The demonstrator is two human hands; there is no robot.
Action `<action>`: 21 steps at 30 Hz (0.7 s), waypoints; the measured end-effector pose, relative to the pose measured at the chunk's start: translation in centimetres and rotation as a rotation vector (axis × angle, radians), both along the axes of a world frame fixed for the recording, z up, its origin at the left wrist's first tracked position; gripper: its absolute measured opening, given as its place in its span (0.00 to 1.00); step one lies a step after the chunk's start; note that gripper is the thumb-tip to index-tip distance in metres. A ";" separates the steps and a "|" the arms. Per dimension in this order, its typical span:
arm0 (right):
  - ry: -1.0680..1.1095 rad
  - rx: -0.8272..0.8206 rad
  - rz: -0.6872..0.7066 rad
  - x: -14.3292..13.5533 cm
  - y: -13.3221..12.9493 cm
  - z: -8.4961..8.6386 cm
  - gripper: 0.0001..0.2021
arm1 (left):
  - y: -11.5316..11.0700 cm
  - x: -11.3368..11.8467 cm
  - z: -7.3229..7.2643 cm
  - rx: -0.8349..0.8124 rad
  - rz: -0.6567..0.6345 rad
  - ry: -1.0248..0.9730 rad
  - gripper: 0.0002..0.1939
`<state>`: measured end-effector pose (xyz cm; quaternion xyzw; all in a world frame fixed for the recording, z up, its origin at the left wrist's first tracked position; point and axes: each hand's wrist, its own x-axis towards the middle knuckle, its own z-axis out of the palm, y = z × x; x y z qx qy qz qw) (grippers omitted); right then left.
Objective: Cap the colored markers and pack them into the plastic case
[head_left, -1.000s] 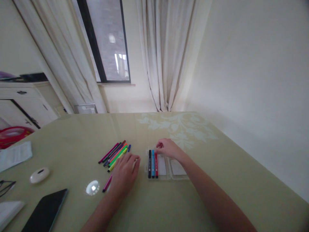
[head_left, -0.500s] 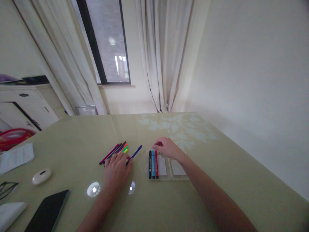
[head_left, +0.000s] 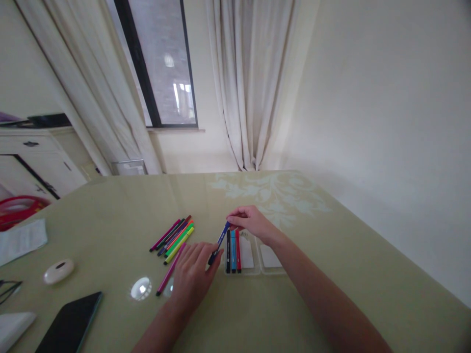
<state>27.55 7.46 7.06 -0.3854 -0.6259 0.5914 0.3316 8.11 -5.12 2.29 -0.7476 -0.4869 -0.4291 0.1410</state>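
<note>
A dark blue marker [head_left: 222, 238] slants between both hands, left of an open clear plastic case [head_left: 252, 272]. My left hand [head_left: 196, 272] grips its lower end, while the fingertips of my right hand [head_left: 250, 223] pinch its upper end. Inside the case's left half stand a black marker [head_left: 228, 251], a light blue marker [head_left: 233, 251] and a red marker [head_left: 238, 251], side by side. Several coloured markers [head_left: 174, 238] lie in a slanted group left of the case. Nearer my left hand is a pink-purple marker [head_left: 170, 270], apart from the group.
On the left of the table [head_left: 121, 211] are a black phone [head_left: 69, 321], a white oval object [head_left: 59, 271], a white object [head_left: 14, 328], black cords [head_left: 9, 291] and a folded paper [head_left: 24, 240]. A wall borders the table's right side.
My left hand has moved right with the blue marker, away from the group, uncovering more markers and the pink-purple one. My right hand has closed on the blue marker's upper end.
</note>
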 end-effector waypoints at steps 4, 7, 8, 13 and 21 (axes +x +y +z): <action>-0.073 0.011 -0.043 0.3 0.1 0.4 0.10 | -0.3 0.3 0.0 -0.131 -0.130 0.049 0.12; -0.189 0.073 -0.027 1.1 0.8 0.3 0.07 | -0.4 0.8 -0.4 -0.260 -0.237 0.108 0.20; -0.243 0.105 -0.011 1.4 1.1 0.2 0.07 | -0.5 1.0 -0.6 -0.299 -0.252 0.128 0.23; -0.532 0.249 0.036 2.5 2.2 -1.4 0.09 | -0.2 1.7 -1.6 -0.423 -0.298 0.235 0.30; -0.646 0.213 0.060 2.5 2.5 -3.4 0.07 | 0.1 1.9 -1.8 -0.432 -0.342 0.319 0.22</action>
